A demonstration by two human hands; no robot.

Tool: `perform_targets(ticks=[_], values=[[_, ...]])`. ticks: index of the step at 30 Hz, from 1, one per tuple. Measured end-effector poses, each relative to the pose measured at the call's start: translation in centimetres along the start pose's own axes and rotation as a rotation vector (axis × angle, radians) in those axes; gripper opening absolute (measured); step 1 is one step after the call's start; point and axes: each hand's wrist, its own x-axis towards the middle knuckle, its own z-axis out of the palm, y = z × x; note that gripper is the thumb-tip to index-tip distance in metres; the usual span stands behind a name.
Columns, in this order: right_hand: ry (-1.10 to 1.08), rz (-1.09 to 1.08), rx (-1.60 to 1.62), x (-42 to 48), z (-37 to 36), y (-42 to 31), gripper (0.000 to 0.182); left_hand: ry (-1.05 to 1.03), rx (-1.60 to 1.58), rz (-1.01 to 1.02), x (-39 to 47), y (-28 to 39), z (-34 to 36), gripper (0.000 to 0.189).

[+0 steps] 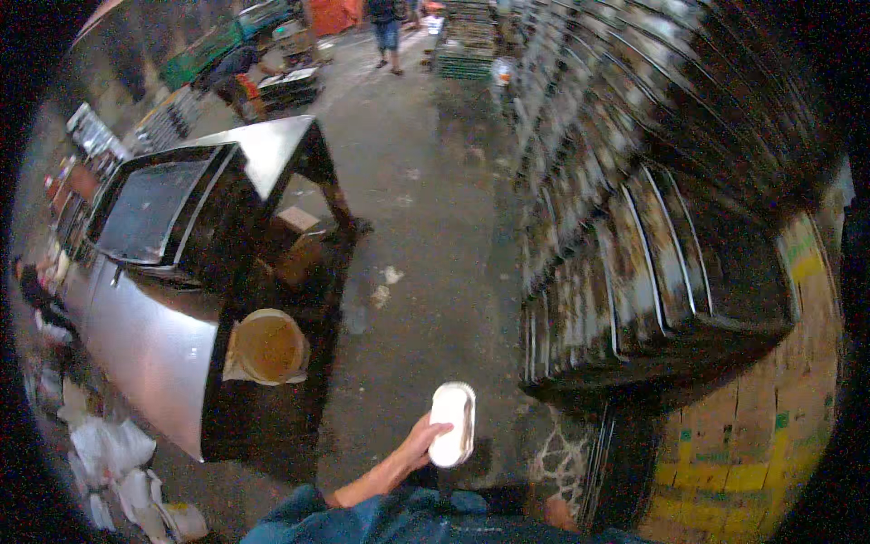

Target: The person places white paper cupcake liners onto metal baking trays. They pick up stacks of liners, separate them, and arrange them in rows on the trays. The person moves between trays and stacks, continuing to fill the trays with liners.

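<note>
My left hand grips a white oblong stack of paper baking liners with a fluted rim, the thumb resting on top. The stack is in front of my body, above the grey concrete floor. At the lower right, part of my right hand or forearm shows low beside my blue shirt. Its fingers are not clear. A pale, net-like tangle hangs or lies right by it; whether the hand touches it cannot be made out.
Stacked dark metal trays rise along the right, above cardboard boxes. To the left stands a stainless steel table with a machine on it and a round tub beneath. White bags lie lower left. People stand or bend farther off.
</note>
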Motion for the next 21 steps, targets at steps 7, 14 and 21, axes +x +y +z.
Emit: perform_targets(ticks=[7,14,21], values=[[-0.091,-0.457,0.776,1.9,-11.1,-47.4,0.057,0.093,0.151,0.428,9.5,10.4,3.0,0.059],[-0.075,-0.761,0.514,16.9,-13.6,-68.6,0.044,0.041,-0.059,0.679,24.3,25.7,2.8,0.047],[-0.128,-0.851,0.091,31.4,-17.9,-93.4,0.027,0.115,-0.18,0.901,32.4,49.3,0.3,0.054]])
